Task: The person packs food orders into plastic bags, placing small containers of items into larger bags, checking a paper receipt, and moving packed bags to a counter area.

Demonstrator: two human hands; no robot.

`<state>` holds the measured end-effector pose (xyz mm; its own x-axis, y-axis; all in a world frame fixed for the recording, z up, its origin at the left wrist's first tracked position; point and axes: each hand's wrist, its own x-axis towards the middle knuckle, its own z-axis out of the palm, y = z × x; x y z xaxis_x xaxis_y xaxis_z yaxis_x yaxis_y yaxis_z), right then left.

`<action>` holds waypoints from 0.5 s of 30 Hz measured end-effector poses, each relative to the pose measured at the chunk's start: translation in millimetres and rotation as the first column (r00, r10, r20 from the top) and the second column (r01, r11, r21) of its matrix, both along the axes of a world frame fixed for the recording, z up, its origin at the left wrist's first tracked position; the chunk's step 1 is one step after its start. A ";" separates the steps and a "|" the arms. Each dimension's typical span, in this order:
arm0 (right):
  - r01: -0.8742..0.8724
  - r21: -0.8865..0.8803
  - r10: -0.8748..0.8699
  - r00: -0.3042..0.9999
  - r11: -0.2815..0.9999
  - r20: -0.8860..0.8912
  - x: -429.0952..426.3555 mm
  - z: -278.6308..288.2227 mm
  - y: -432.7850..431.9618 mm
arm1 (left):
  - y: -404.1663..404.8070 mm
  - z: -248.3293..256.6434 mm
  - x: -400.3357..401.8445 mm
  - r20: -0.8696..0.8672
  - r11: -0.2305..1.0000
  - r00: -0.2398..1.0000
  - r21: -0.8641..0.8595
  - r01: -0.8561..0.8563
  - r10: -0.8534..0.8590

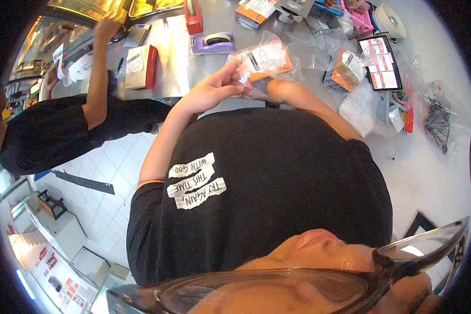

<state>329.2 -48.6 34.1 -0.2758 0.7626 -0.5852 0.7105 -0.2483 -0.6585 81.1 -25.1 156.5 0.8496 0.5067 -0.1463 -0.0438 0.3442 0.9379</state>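
My left hand point(214, 88) has its thumb and fingers on the near left end of a clear plastic bag point(296, 66). Inside or under this plastic lies an orange and white box point(274, 59) with a printed label. Close to the box's near edge is my right hand point(286, 91), blurred and curled, and its fingers are largely hidden. A small dark patch shows between the two hands; I cannot tell what it is. Both hands are at the near edge of a metal worktable point(172, 74).
On the left a co-worker point(55, 129) reaches over the table, paper in one hand. Nearby are a red and white box point(141, 67), a purple tape dispenser point(212, 45) and a red one point(193, 17). Rightward are a tablet point(380, 62), a bagged orange box point(344, 70) and loose plastic bags point(359, 108).
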 end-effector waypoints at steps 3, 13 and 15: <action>-0.214 0.140 0.202 0.975 0.967 0.095 45.8 87.2 8.7 | 3.9 7.4 -10.2 -0.092 0.988 0.984 -0.002 -0.152 0.151; -0.209 0.953 -0.886 0.452 -0.218 -0.104 353.1 185.2 114.1 | 18.4 11.3 -2.3 -0.122 0.994 0.989 -0.063 -0.094 0.086; -0.201 0.978 -0.781 0.619 -0.053 0.085 384.7 134.2 154.1 | 14.8 20.6 -1.8 -0.196 0.987 0.971 -0.062 -0.151 0.136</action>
<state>713.9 105.5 168.3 0.1204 0.5396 0.8333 0.9896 -0.1317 -0.0577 79.3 -10.3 177.2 0.7213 0.6025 -0.3416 0.0791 0.4184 0.9048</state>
